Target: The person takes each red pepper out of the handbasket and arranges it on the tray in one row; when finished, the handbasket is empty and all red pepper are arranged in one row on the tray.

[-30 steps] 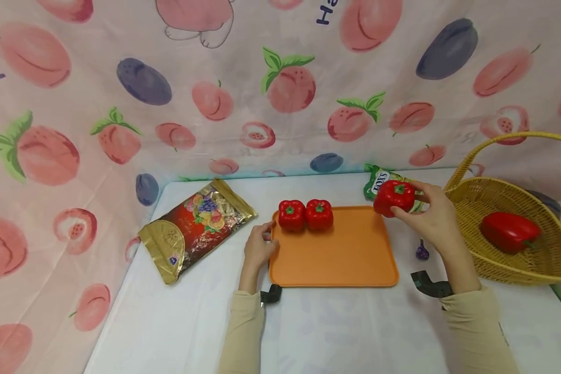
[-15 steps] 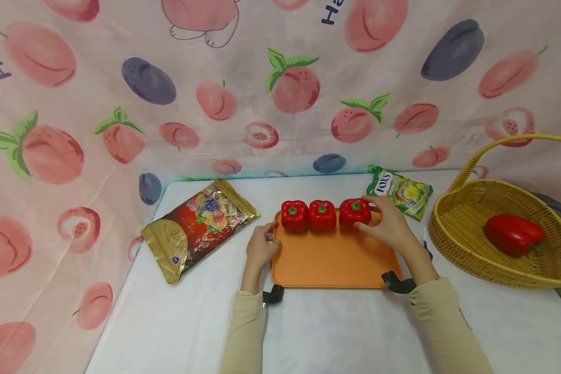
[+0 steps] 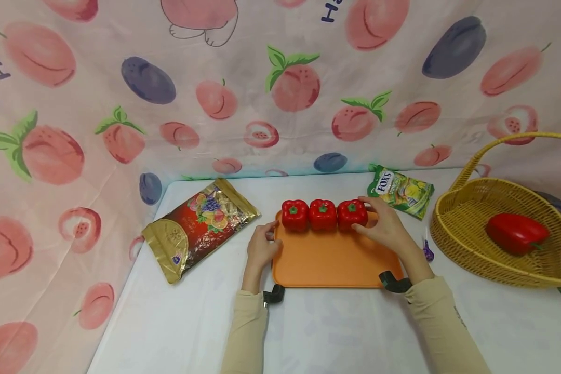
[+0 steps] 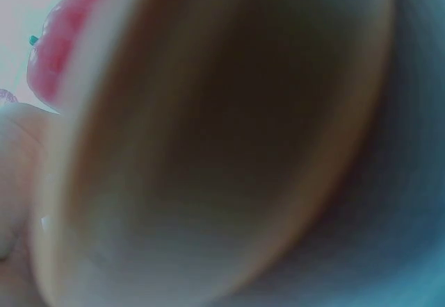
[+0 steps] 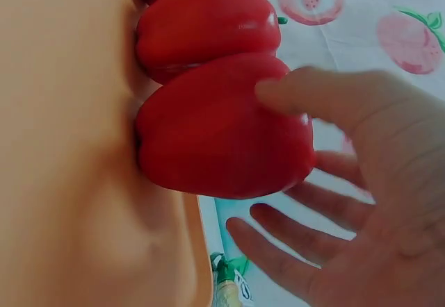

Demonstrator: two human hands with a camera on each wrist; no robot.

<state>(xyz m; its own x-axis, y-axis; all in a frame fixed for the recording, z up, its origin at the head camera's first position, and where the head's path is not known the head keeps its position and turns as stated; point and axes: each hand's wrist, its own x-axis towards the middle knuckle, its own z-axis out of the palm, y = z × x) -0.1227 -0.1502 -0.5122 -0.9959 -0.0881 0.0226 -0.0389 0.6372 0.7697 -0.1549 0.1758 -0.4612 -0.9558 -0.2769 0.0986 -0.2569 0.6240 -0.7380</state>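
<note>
Three red bell peppers stand in a row along the far edge of an orange tray (image 3: 327,265). My right hand (image 3: 387,227) holds the rightmost bell pepper (image 3: 350,215), its thumb on the near side and fingers at the far side. That pepper touches the middle bell pepper (image 3: 323,215), as the right wrist view also shows. Beside it is the left bell pepper (image 3: 295,215). On the tray's left edge, my left hand (image 3: 261,252) grips the rim with its thumb over it. The left wrist view is mostly a blurred close surface, with a red pepper (image 4: 59,50) at upper left.
A yellow wicker basket (image 3: 467,259) holding another red bell pepper (image 3: 516,234) stands at right. Behind the tray's right corner lies a green FOX'S candy bag (image 3: 404,192). A small purple object (image 3: 428,252) lies between tray and basket. At left is a gold-and-red packet (image 3: 201,228).
My right hand has carried the third bell pepper leftward from beside the candy bag onto the tray, then up against the middle one. My left hand stays on the tray's edge.
</note>
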